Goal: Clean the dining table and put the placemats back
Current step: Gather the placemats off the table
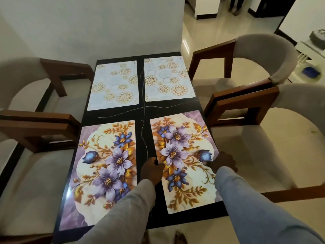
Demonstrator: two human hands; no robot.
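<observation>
Left hand (152,170) pinches the inner long edge of the near-right floral placemat (182,161), fingers curled over it; right hand (223,163) grips the outer edge, fingers curled, exact hold partly hidden; the mat lies flat on the bench (146,113) between both hands. Judged step: squaring this mat; slide it level, matching the gap to the near-left floral placemat (105,171) left of the left hand. Its outer edge sits at the bench rim, a chair arm (242,104) close beyond the right hand, so room there is tight.
</observation>
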